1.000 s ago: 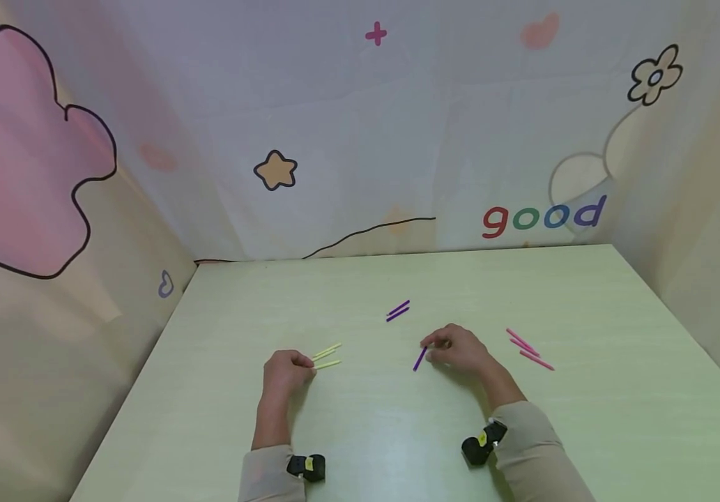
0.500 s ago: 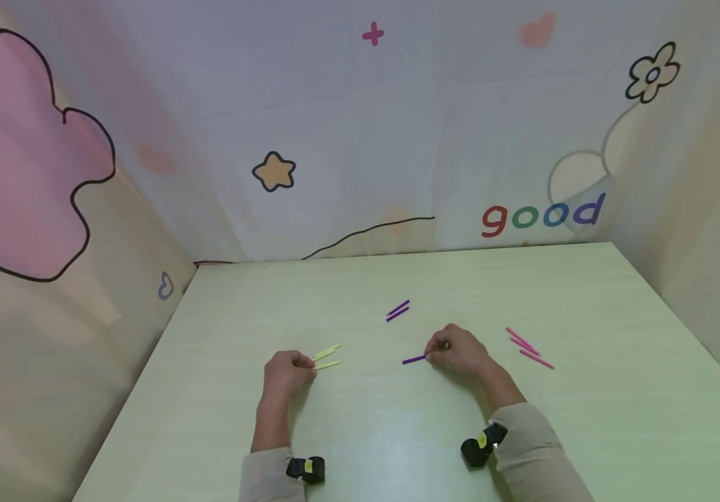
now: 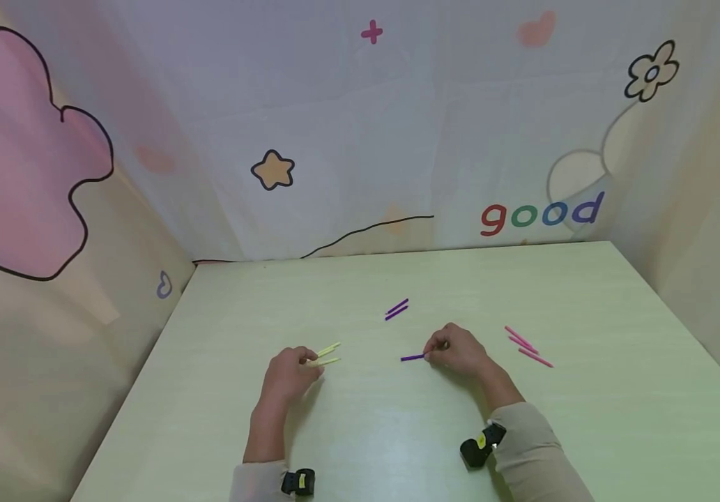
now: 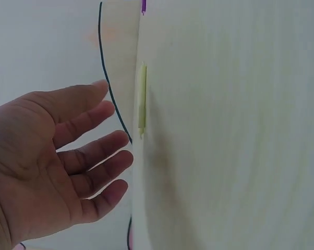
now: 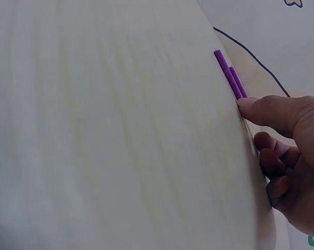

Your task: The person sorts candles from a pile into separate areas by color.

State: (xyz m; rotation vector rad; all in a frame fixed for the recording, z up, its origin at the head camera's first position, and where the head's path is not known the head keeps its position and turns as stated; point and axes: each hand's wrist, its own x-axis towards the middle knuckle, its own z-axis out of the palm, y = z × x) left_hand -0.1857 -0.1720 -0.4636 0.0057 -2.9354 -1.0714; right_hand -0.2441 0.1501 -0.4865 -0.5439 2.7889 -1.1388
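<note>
In the head view my left hand [image 3: 290, 376] is beside several thin yellow sticks [image 3: 329, 361] lying on the table. The left wrist view shows that hand [image 4: 68, 161] with loosely bent fingers and nothing between them, apart from the yellow sticks [image 4: 142, 96]. My right hand [image 3: 458, 350] pinches one end of a purple stick [image 3: 411, 358], which points left, low over the table. From the right wrist, the thumb of the hand [image 5: 298, 146] covers the near end of the purple sticks [image 5: 226, 70] in line with it.
Two more purple sticks [image 3: 396, 309] lie farther back on the pale table [image 3: 360, 432]. Three pink sticks [image 3: 527, 346] are to the right of my right hand. A printed cloth wall [image 3: 334, 104] rises behind the table's far edge.
The purple stick has swung in my right hand from slanting toward me to pointing left. My left hand has let go of the yellow sticks, its fingers now a little more spread.
</note>
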